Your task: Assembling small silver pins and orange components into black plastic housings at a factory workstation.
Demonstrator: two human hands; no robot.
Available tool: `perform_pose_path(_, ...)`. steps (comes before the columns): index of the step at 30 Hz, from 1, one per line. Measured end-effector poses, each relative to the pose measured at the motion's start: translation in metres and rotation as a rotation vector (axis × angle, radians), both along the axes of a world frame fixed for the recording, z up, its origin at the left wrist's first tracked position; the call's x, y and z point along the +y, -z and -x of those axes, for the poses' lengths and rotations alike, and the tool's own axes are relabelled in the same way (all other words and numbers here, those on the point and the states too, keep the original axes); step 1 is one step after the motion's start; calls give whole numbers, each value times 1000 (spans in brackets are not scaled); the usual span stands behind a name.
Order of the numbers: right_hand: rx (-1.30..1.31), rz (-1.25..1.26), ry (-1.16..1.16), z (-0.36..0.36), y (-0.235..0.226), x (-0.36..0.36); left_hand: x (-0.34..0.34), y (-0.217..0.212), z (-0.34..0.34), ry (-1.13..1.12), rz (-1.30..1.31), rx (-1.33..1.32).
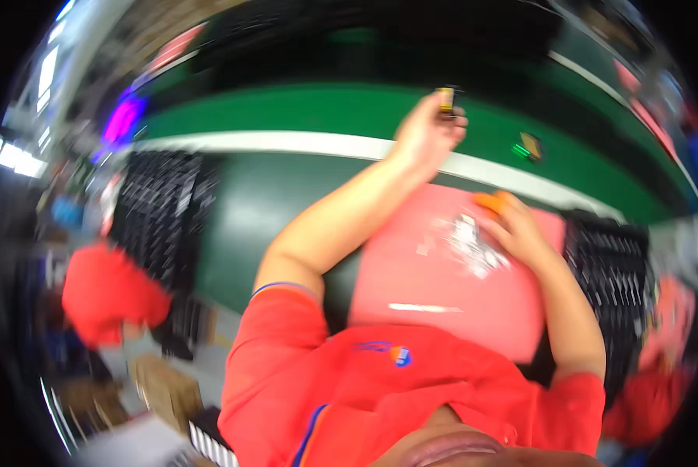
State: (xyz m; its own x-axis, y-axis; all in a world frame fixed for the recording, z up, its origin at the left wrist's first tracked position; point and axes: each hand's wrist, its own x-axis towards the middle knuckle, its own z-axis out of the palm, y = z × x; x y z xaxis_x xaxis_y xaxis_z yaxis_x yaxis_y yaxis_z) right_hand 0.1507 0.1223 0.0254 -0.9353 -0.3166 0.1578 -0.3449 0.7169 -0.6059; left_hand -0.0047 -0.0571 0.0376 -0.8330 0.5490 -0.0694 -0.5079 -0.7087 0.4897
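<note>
Above a green belt (287, 107) that runs beyond a single pale rail (302, 142), we see the left hand (431, 132) stretched out, its fingers closed on one small yellow-and-black part (447, 100). We count a second part of similar colours, a yellow-and-dark piece (531, 145), lying on the belt to the right, well apart from that hand, with a bright green spot at its edge.

Nearer the body, we find the right hand (518, 229) low over one pink mat (411, 268), its fingers bent. One orange piece (489, 202) shows at its fingertips; we cannot tell through the blur whether it is pinched or worn, nor whether finger and thumb meet. Just beside the thumb lies one cluster of shiny, clear-to-silver items (473, 245), too smeared for us to count singly. One thin white strip (425, 308) shows on the mat's near part.

The mat sits on a dark green worktop (244, 210). We count two banks of black trays, a left bank (156, 206) and a right bank (607, 253). Far left, we make out one co-worker in red (104, 292), near a brown cardboard box (168, 387).
</note>
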Motion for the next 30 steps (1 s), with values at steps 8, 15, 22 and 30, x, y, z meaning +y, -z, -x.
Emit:
perform_pose_path(8,-221,37,136,-19,-28,23,56,41,-26,67,80,84)
perform_pose_path(15,-160,106,653,-107,-70,83,54,46,-32,87,225,180)
perform_pose_path(22,-144,-276,1172,-176,-39,174,59,32,-47,133,229,193)
perform_pose_path(30,-308,-311,1158,-169,-28,178,56,37,-43,167,210,165)
